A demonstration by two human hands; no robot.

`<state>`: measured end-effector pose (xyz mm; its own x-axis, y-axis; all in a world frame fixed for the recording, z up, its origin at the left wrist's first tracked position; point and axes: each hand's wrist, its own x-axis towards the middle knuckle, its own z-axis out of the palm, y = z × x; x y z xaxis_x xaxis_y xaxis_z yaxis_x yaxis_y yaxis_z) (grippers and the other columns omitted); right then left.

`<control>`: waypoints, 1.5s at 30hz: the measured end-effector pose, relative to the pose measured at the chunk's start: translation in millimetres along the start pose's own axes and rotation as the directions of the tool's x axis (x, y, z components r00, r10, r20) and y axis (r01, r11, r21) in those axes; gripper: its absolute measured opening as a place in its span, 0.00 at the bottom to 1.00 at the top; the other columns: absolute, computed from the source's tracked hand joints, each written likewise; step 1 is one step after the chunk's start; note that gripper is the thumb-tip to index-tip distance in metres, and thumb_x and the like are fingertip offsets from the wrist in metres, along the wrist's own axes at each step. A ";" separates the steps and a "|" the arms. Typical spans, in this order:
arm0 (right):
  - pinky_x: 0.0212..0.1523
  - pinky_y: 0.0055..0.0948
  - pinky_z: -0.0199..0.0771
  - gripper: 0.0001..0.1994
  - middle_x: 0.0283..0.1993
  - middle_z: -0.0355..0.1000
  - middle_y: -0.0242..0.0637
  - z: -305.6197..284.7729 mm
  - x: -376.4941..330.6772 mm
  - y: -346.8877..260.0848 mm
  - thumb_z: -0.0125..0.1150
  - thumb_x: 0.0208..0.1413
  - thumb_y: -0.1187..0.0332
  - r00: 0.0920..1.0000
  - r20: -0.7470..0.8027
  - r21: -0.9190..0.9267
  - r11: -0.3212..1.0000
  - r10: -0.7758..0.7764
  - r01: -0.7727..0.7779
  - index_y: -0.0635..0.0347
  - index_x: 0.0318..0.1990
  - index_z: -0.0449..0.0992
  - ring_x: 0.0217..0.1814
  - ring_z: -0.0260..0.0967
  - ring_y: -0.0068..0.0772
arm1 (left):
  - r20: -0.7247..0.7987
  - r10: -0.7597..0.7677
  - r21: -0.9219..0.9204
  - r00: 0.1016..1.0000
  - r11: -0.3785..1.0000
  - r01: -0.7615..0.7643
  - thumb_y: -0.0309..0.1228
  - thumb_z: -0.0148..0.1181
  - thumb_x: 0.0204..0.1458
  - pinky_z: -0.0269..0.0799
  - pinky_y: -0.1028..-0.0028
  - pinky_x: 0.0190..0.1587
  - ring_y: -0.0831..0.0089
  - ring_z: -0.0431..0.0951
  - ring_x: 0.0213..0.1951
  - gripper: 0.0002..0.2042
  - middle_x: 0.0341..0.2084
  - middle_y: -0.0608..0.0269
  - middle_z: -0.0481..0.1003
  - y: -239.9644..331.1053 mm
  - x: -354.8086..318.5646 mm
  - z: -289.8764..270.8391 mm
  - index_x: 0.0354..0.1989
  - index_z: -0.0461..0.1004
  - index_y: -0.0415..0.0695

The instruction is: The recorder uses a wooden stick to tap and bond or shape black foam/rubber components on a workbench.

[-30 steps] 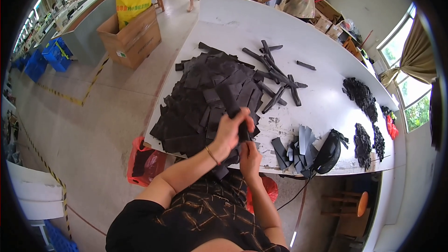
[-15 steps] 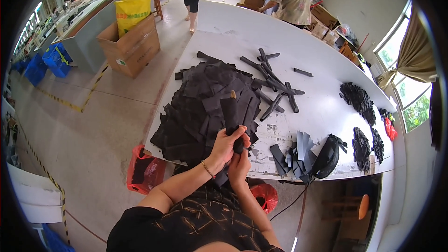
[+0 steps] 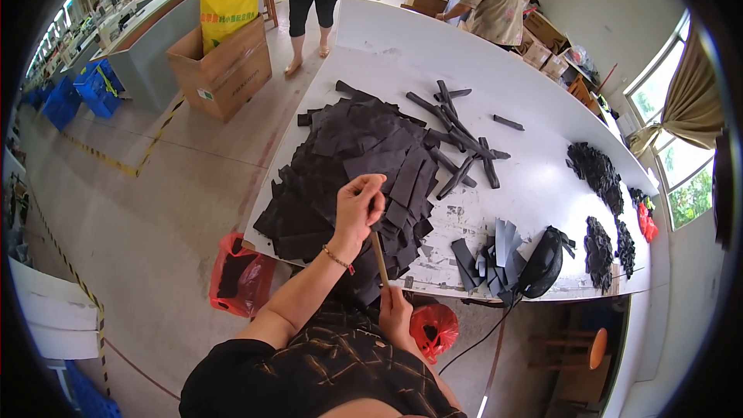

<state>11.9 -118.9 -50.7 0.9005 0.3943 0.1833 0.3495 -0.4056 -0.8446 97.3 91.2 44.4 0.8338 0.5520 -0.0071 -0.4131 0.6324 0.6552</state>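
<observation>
My right hand [image 3: 395,311] is closed around the lower end of a thin wooden stick [image 3: 380,260], close to my body. The stick slants up toward my left hand [image 3: 359,205], whose fingers are curled shut above the near part of a heap of black fabric strips [image 3: 352,139]. A bit of dark material shows under those fingers at the stick's upper end, but it blends into the heap, so what the left hand grips is hidden. To the right of the heap several black rolled fabric tubes [image 3: 464,139] lie crossed over each other on the white table [image 3: 526,186].
Dark flat pieces [image 3: 499,251] and a black rounded object [image 3: 544,262] with a cable lie at the table's near edge. Black piles [image 3: 594,174] sit farther right. Red plastic bags [image 3: 238,279] hang below the edge. A carton [image 3: 224,70] stands left; two people are beyond the table.
The black tube that covered the stick no longer shows on it, leaving bare wood. My left hand has risen away from the right, which has dropped toward my body. A person beyond has stepped.
</observation>
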 end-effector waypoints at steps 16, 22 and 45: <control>0.19 0.20 0.53 0.10 0.16 0.61 0.23 -115.3 75.9 2.6 0.53 0.65 0.68 0.962 0.124 0.200 0.943 0.245 -0.266 0.64 0.33 0.73 0.18 0.55 0.13 | -0.247 -0.219 -0.061 0.944 0.976 0.210 0.54 0.48 0.62 0.68 0.77 0.23 0.76 0.71 0.20 0.26 0.21 0.62 0.74 -26.4 30.8 -1.3 0.38 0.73 0.38; 0.20 0.20 0.55 0.10 0.18 0.61 0.23 -97.8 61.5 14.3 0.54 0.65 0.67 0.952 0.215 0.207 0.943 0.216 -0.261 0.63 0.33 0.74 0.20 0.55 0.13 | 0.279 -0.744 0.019 0.607 0.636 0.771 0.55 0.52 0.60 0.64 0.80 0.22 0.79 0.68 0.20 0.29 0.19 0.67 0.69 -5.4 27.1 51.6 0.50 0.72 0.37; 0.17 0.16 0.54 0.11 0.31 0.68 0.31 -69.7 87.7 -57.3 0.67 0.52 0.70 0.962 0.263 0.770 0.618 -0.077 -0.161 0.68 0.39 0.74 0.18 0.58 0.15 | -0.165 -0.373 -0.289 0.913 0.903 0.317 0.45 0.57 0.60 0.45 0.78 0.14 0.83 0.50 0.10 0.15 0.09 0.77 0.52 -25.3 74.6 -6.1 0.29 0.69 0.47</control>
<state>88.8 -118.6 48.8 0.7709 0.6275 0.1093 -0.1282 0.3208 -0.9384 167.7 119.7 22.7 0.8551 0.3574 -0.3757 -0.2143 0.9033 0.3716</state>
